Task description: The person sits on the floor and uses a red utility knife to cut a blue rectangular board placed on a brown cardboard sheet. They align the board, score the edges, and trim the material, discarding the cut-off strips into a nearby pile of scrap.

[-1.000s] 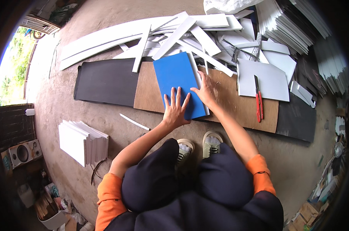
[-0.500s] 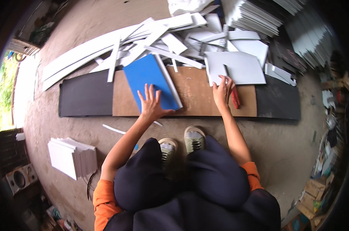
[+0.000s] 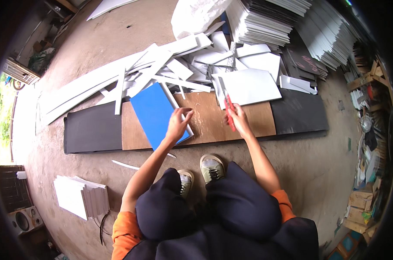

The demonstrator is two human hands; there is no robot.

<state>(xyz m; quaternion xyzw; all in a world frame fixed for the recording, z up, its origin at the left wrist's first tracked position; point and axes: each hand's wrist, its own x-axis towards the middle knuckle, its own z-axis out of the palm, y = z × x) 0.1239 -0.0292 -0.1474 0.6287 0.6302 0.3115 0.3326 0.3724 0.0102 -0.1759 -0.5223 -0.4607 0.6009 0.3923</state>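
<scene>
Person crouched over a brown board laid on the dirt floor, flanked by a dark sheet at 9 o'clock and a second dark sheet at 3 o'clock. Blue panel lay tilted on the brown board's left half, its upper corner reaching toward 11 o'clock. Left hand rested on the panel's right edge, fingers curled over a narrow white strip running along that edge; whether the strip was pinched or merely pressed could not be told at this resolution. Right hand was closed around a red-handled cutter, blade end pointing to 12 o'clock and overlapping the lower edge of a white sheet. A heap of white offcuts sprawled at 12 o'clock beyond the board. Stacks of white panels sat at 1 o'clock. A smaller white stack lay on the floor at 8 o'clock, well apart from both hands. Two pale shoes were planted just below the board at 6 o'clock
</scene>
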